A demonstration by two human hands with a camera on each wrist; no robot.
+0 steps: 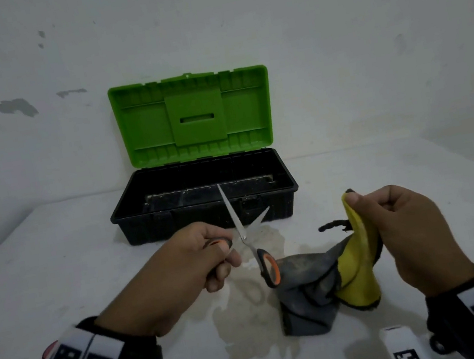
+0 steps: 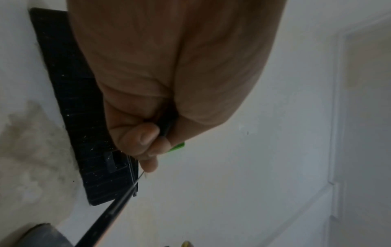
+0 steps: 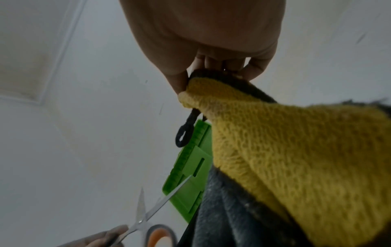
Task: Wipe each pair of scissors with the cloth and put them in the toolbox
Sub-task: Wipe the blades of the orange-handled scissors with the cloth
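My left hand (image 1: 211, 255) grips one handle loop of a pair of scissors (image 1: 243, 234) with black and orange handles; the blades are spread apart and point up toward the toolbox (image 1: 203, 213). The free handle (image 1: 269, 268) hangs down to the right. My right hand (image 1: 392, 216) pinches a corner of the yellow and grey cloth (image 1: 358, 256) and lifts it, while its lower part rests on the table. The toolbox stands open behind the hands, black base and green lid (image 1: 193, 117) upright. In the right wrist view the cloth (image 3: 296, 150) fills the right side, the scissors (image 3: 148, 212) lie lower left.
The white table (image 1: 56, 272) has a brownish stain (image 1: 250, 302) between my hands. A white wall rises right behind the toolbox. The table's right edge runs diagonally past my right hand. Marker-tagged wristbands sit on both wrists.
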